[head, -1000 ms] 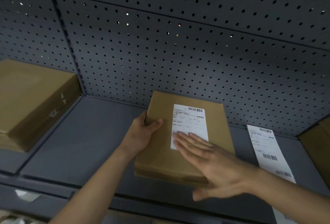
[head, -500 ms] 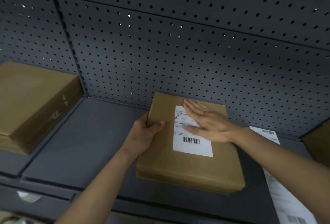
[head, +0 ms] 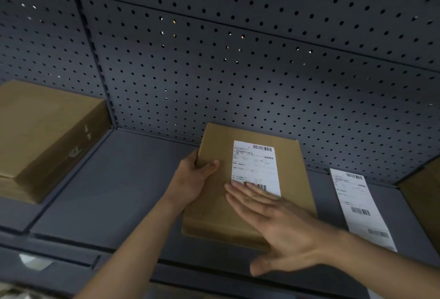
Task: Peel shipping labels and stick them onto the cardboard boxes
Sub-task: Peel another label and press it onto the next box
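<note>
1. Box 1 (head: 42, 136) lies idle at the shelf's (head: 123, 179) far left, well apart from the work.
2. Left hand (head: 192, 179) holds the left edge of box 2 (head: 291, 172), thumb on top and fingers curled round the side. This grip is clamped on cardboard and steadies it.
3. Flat at mid-shelf, box 2 has its long axis running away from the person toward the pegboard (head: 238, 72).
4. Label (head: 256, 167) is stuck on its top, with its long axis the same way.
5. Right hand (head: 285, 234) is flat and spread, palm down, fingers (head: 240, 194) straight across the label's near end, holding nothing. It is the nearer hand. The rest of the label lies beyond the fingertips, so further smoothing would likely run away from the person.
6. Strip (head: 357, 205) of labels lies just right of box 2, and box 3 (head: 426, 198) sits at the far right edge.
</note>
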